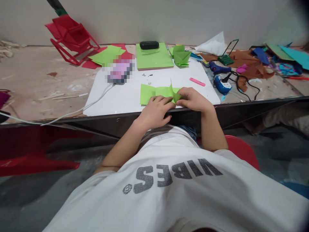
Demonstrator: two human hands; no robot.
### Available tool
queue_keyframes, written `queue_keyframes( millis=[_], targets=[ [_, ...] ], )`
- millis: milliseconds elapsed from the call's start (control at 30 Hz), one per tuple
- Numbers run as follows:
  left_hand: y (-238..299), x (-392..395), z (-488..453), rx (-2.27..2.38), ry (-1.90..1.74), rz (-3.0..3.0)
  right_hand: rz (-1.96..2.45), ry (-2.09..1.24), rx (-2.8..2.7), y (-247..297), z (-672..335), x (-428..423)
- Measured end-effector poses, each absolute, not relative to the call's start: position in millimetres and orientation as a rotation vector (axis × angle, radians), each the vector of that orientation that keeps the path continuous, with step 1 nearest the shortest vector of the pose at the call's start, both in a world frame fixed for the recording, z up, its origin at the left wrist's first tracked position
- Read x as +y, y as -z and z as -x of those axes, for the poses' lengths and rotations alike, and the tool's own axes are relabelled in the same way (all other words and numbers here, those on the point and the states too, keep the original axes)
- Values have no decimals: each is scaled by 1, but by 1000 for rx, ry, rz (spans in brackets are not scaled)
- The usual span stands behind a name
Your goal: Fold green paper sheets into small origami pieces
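Note:
A light green sheet of paper (147,93) with creases lies at the front edge of a white board. One flap near its right end stands up. My left hand (156,112) rests over the sheet's lower edge, fingers stretched out and pressing on the paper. At the right end my right hand (194,99) pinches the folded part between thumb and fingers. The fingertips of both hands come close together at the fold. Beyond the sheet, a folded green paper piece (181,58) stands on the board.
On the white board (116,104) are a pink cutter (197,82), a pixelated phone (120,71) with a white cable, and a green paper stack (154,58) under a black case (149,45). A red model chair (72,35) stands left; a glue gun (219,68) lies right.

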State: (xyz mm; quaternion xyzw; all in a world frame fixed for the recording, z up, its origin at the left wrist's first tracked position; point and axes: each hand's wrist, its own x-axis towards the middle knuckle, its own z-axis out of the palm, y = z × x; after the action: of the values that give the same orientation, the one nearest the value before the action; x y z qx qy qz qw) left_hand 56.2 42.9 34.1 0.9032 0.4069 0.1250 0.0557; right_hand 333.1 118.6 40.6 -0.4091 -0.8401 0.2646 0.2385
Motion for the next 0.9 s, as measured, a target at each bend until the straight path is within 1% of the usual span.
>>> queue_keyframes(
  millis=[333, 533, 900],
  targets=[
    [-31, 50, -49, 1212, -541, -2641, 1155, -762, -2226, -43, -319, 120],
    [-27, 53, -49, 1258, -652, -2569, 1221, -708, -2230, -36, -317, 124],
    [-22, 61, -56, 1467, -649, -2475, 1241, -571, -2220, -24, -325, 126]
  ],
)
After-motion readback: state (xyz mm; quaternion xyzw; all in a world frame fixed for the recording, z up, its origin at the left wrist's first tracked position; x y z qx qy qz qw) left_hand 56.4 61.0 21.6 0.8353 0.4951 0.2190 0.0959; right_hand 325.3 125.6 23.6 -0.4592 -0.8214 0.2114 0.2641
